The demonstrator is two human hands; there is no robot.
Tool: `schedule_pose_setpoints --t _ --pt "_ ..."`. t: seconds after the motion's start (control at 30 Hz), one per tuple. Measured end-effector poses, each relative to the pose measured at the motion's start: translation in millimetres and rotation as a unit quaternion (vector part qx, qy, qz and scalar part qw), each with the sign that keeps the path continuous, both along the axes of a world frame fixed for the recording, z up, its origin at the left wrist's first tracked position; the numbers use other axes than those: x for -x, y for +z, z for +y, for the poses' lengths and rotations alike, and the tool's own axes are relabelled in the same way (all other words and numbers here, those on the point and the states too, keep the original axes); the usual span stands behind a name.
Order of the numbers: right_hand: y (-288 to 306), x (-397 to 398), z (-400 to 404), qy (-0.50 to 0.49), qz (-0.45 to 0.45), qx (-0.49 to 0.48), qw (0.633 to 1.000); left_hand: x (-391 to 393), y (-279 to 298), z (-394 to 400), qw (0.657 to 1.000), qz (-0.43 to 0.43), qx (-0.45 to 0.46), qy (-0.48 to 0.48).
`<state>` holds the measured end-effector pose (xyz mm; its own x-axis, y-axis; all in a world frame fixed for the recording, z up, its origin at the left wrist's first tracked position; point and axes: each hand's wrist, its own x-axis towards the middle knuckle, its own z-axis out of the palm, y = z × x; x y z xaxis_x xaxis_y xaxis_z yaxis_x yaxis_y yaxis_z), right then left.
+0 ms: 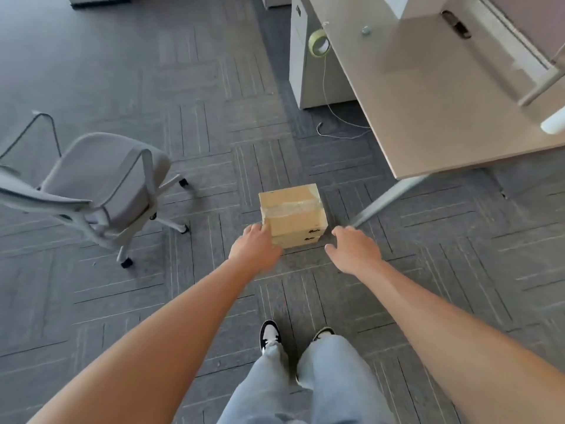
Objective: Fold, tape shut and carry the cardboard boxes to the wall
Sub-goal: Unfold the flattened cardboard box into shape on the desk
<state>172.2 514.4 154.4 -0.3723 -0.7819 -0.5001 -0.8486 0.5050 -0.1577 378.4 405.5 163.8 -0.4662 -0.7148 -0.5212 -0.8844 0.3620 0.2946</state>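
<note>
A small cardboard box sits closed on the carpet in front of my feet, with clear tape across its top. My left hand is at the box's near left corner, fingers against its left side, and holds nothing. My right hand hovers a short way off the box's right side with relaxed, spread fingers, apart from the cardboard. A roll of yellowish tape hangs at the far corner of the desk.
A grey office chair stands on castors to the left. A light desk fills the right, its slanted leg coming down close to the box. A white cable trails on the floor beside a grey cabinet.
</note>
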Motion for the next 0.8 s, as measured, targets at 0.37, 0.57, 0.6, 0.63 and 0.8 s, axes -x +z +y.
schedule_pose_setpoints --t 0.37,0.57,0.6,0.63,0.8 --pt "-169 112 -153 0.009 -0.026 -0.031 0.999 105 -157 -139 0.993 -0.028 -0.050 0.100" --pt "-295 149 -203 0.012 -0.041 -0.065 0.997 135 -290 -178 0.986 -0.049 -0.072 0.143" --pt "-315 153 -210 0.011 -0.044 -0.070 0.996 138 -312 -184 0.985 -0.052 -0.075 0.148" --pt "-334 155 -216 0.011 -0.047 -0.073 0.996 140 -333 -188 0.983 -0.054 -0.077 0.155" --pt "-423 167 -246 -0.023 -0.067 -0.076 0.995 147 -426 -206 0.974 -0.070 -0.094 0.193"
